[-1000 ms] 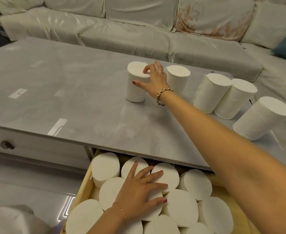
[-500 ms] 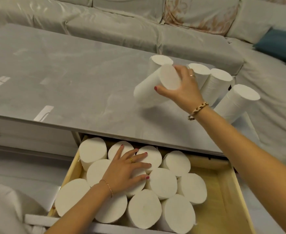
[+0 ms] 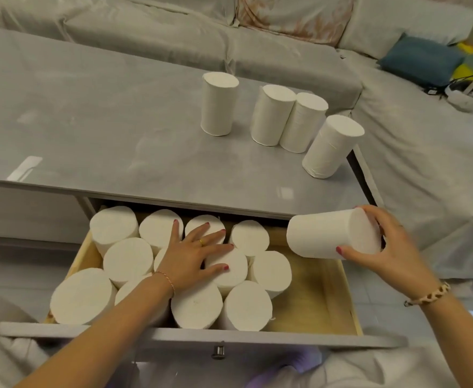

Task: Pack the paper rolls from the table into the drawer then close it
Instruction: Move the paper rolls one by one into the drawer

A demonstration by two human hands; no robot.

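My right hand (image 3: 389,253) grips a white paper roll (image 3: 327,236) lying sideways, held above the bare right part of the open wooden drawer (image 3: 313,298). Several white rolls (image 3: 126,259) stand packed on end in the drawer's left and middle. My left hand (image 3: 193,256) lies flat on top of them, fingers spread. Several more rolls stand upright on the grey table (image 3: 89,130): one alone (image 3: 219,105), a touching pair (image 3: 271,116), and one (image 3: 331,147) near the right edge.
The drawer front (image 3: 173,336) with its small knob (image 3: 219,351) is close to me. A pale sofa (image 3: 285,40) wraps behind and right of the table, with a blue cushion (image 3: 422,58) and dark cables (image 3: 464,85) on it.
My right hand lifted a roll off the table and brought it down and right, over the drawer's bare side. My left hand stayed pressed on the packed rolls.
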